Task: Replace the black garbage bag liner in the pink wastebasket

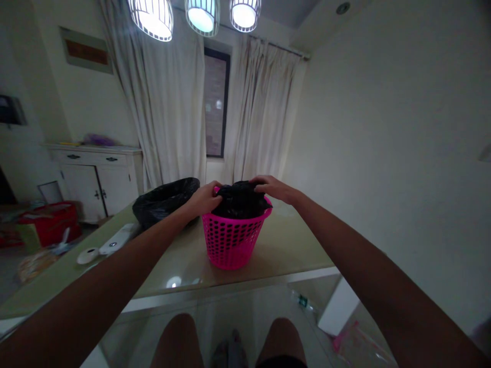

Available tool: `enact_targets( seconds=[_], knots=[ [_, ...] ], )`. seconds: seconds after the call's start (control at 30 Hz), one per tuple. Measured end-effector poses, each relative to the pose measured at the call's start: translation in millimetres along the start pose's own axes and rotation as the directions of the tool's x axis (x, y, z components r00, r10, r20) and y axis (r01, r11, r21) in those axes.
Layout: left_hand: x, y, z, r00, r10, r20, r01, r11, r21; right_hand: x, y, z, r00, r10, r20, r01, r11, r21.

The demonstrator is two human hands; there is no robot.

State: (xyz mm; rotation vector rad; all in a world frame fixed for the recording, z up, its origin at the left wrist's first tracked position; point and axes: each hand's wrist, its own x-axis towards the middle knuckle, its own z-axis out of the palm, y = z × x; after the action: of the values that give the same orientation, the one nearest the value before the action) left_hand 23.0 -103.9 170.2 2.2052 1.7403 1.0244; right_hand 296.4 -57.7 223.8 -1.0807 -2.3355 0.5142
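Head view: your left hand (205, 198) and right hand (273, 187) grip the black bag (240, 200) in the pink basket (232, 240), fingers clenched on its edge at nine and two o'clock.

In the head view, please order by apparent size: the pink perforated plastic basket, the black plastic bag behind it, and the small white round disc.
1. Pink perforated plastic basket and black plastic bag: alike; the bag lies farther, so unsure.
2. Small white round disc: smallest.

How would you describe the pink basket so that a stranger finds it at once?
Look at the glossy table before the curtained window. Near its middle stands the pink basket, with the left hand and right hand on the black bag inside. Only it is bright pink with perforated walls.
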Motion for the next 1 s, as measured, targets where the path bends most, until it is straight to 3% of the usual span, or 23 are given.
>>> enact_targets(
  seconds=[0.1, 0.23, 0.33, 0.4, 0.47, 0.57, 0.63, 0.77, 0.83, 0.9, 1.0],
  knots=[
    [3, 10, 4.3, 0.998, 0.054, 0.011, -0.054, 0.999, 0.0, 3, -11, 9, 0.994, -0.104, -0.024, 0.106, 0.979, 0.174],
    [5, 4, -0.7, 0.999, 0.051, -0.009, -0.05, 0.997, 0.061, 0, -5, 15, 0.992, -0.127, 0.016, 0.128, 0.981, -0.143],
    [6, -6, -8.0, 0.994, -0.026, -0.106, 0.027, 1.0, 0.003, -9, 4, 10, 0.992, -0.074, -0.103, 0.03, 0.924, -0.381],
    [5, -5, -8.1, 0.991, -0.044, -0.13, 0.036, 0.998, -0.06, -14, 3, 10, 0.98, -0.048, -0.192, -0.038, 0.907, -0.419],
    [3, 5, -4.0, 0.998, -0.024, -0.054, 0.012, 0.978, -0.209, -16, -5, 14, 0.965, -0.071, -0.252, -0.029, 0.927, -0.373],
    [-2, 22, 1.5, 0.997, 0.057, 0.059, -0.031, 0.926, -0.376, -16, -17, 22, 0.948, -0.216, -0.235, 0.149, 0.95, -0.274],
    [-5, 24, -1.4, 0.997, 0.079, 0.007, -0.073, 0.953, -0.295, -17, -15, 22, 0.942, -0.26, -0.212, 0.194, 0.938, -0.286],
    [-7, 7, -21.3, 0.97, -0.048, -0.24, 0.013, 0.99, -0.144, -26, 7, 7, 0.952, 0.008, -0.306, -0.134, 0.909, -0.394],
    [-7, 1, -29.0, 0.93, -0.124, -0.346, 0.073, 0.985, -0.158, -30, 13, 2, 0.935, 0.067, -0.348, -0.195, 0.917, -0.349],
    [-8, 4, -31.0, 0.917, -0.131, -0.377, 0.061, 0.979, -0.193, -32, 8, 2, 0.937, -0.021, -0.348, -0.073, 0.965, -0.254],
    [-9, 16, -26.3, 0.934, -0.039, -0.356, -0.072, 0.954, -0.292, -30, -10, 9, 0.947, -0.169, -0.273, 0.123, 0.976, -0.179]
  ],
)
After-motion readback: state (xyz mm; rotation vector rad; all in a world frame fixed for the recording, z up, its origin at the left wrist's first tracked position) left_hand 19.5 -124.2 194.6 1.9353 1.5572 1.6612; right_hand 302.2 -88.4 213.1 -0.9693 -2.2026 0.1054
